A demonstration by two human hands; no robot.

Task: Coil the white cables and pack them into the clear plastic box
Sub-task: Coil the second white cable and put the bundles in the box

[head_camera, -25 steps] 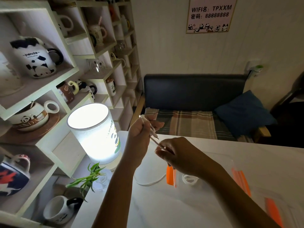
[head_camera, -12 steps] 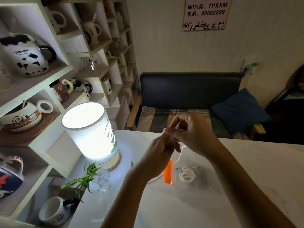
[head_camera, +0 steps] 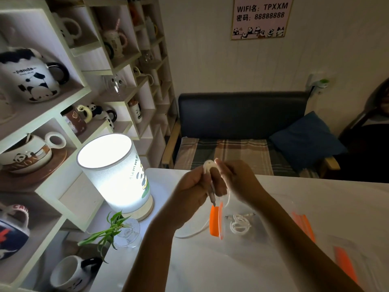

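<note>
My left hand [head_camera: 194,184] and my right hand [head_camera: 237,180] meet above the white table [head_camera: 326,199], both gripping one white cable [head_camera: 208,165]. A small loop of it arches over my left fingers, its plug end hangs down below them, and the slack drops to the tabletop and trails left. Below my hands stands the clear plastic box [head_camera: 263,226] with an orange latch [head_camera: 215,221] on its left end. Inside the box lies a coiled white cable [head_camera: 240,225].
A lit cylindrical lamp [head_camera: 115,175] stands at the table's left corner beside a small plant in a glass vase [head_camera: 128,233]. Shelves of panda mugs [head_camera: 29,76] fill the left. More clear pieces with orange latches [head_camera: 305,226] lie to the right. A dark sofa [head_camera: 242,114] is behind.
My hands have shifted from a stretched cable to a small loop wound over my left fingers. The view has drifted a little, and the box with the coil inside shows below.
</note>
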